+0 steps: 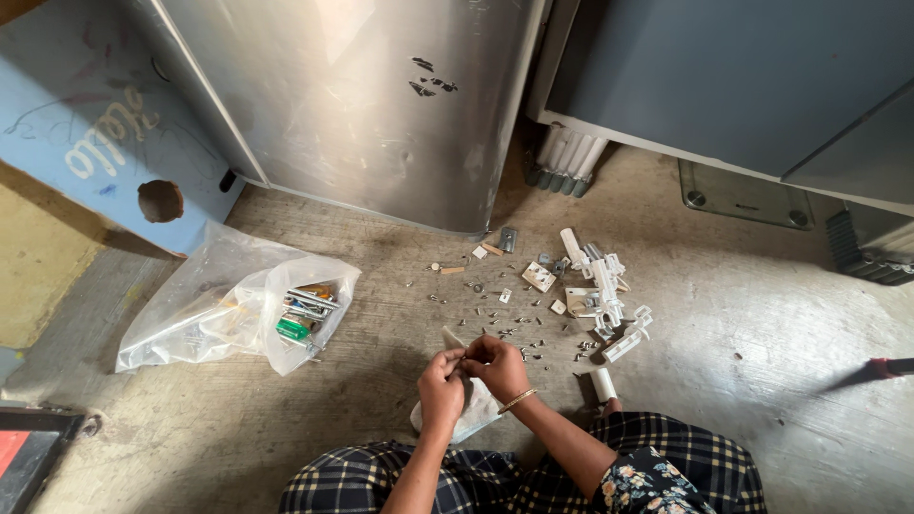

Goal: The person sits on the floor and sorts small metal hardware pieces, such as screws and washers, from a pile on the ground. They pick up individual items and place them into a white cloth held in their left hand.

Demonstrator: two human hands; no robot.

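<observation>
My left hand (442, 380) and my right hand (498, 365) meet low in the middle of the view, fingertips pinched together on a small metal part too tiny to make out. A gold bangle sits on my right wrist. Under both hands lies a small clear plastic bag (473, 411) on the floor. Just beyond my fingers, several small screws (505, 324) are scattered on the concrete. To their right is a heap of white plastic fittings (602, 295).
A larger clear bag (238, 300) with a green cylinder and metal pieces lies at left. A steel cabinet (381, 105) stands ahead, a blue panel with a hole (105, 143) at far left, grey cabinets (743, 76) at right. My checked-cloth knees fill the bottom edge.
</observation>
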